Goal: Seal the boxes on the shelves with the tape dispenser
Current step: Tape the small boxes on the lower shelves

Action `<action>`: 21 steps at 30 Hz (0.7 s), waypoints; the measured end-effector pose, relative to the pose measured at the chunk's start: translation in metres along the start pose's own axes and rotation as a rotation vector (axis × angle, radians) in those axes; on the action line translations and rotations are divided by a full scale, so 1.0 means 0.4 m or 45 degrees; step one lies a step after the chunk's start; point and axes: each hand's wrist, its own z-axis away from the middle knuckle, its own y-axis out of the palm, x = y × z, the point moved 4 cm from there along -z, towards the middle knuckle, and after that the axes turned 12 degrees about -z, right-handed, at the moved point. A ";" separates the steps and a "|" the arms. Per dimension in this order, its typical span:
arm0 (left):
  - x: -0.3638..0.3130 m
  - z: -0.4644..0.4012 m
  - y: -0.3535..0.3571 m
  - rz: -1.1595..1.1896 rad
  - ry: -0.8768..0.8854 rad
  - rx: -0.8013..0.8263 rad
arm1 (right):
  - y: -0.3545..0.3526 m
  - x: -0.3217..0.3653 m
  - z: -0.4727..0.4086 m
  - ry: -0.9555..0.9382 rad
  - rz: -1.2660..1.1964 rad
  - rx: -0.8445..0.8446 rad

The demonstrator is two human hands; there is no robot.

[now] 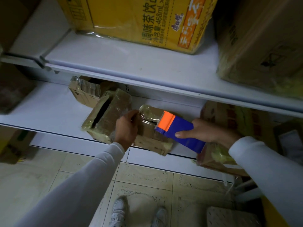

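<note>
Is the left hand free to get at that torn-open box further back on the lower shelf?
Probably not right now. The left hand is pinching tape on the small box at the shelf edge, and another taped box sits between it and the torn-open box. Letting go first, it looks reachable.

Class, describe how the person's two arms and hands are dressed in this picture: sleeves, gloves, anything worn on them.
Both arms wear plain, light grey-white long sleeves that end at the wrists. The left hand and right hand are bare: no gloves. No rings, watch or markings show.
</note>
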 end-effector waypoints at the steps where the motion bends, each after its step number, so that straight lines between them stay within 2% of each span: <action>1: 0.008 -0.010 -0.006 -0.031 0.025 0.020 | 0.021 0.003 0.002 -0.013 -0.022 0.008; 4: 0.015 -0.044 -0.021 -0.206 0.133 0.066 | 0.082 -0.002 0.014 -0.060 -0.114 -0.022; 6: -0.013 -0.054 -0.015 -0.307 0.325 0.062 | 0.115 -0.018 0.028 -0.074 -0.228 -0.015; 9: -0.054 -0.056 0.035 -0.318 0.625 0.233 | 0.139 -0.039 0.042 -0.074 -0.362 -0.077; 12: -0.038 -0.063 0.080 -0.650 0.922 0.356 | 0.161 -0.036 0.053 -0.065 -0.412 -0.143; 21: -0.031 -0.083 0.051 -0.447 1.021 0.435 | 0.171 -0.070 0.178 -0.039 -0.438 -0.175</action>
